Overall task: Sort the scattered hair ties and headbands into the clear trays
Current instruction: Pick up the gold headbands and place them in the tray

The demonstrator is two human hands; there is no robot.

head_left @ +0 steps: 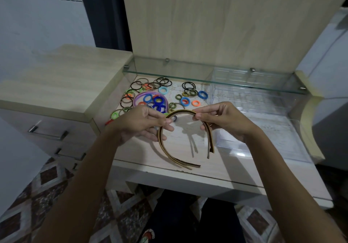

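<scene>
Pale dressing table (235, 169) — scattered hair ties (165, 82), purple headband (140, 97), clear trays (263, 111).

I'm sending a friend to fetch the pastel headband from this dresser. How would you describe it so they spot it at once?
Start at the glass shelf along the back of the dresser top. Just below its left part lies a scatter of hair ties. Among them the lilac headband lies flat as a wide arch enclosing several blue ties, far larger than any ring around it and the only pale purple piece.

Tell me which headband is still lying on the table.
The purple headband, lying among the hair ties; the brown headbands are held up by both hands.
</scene>
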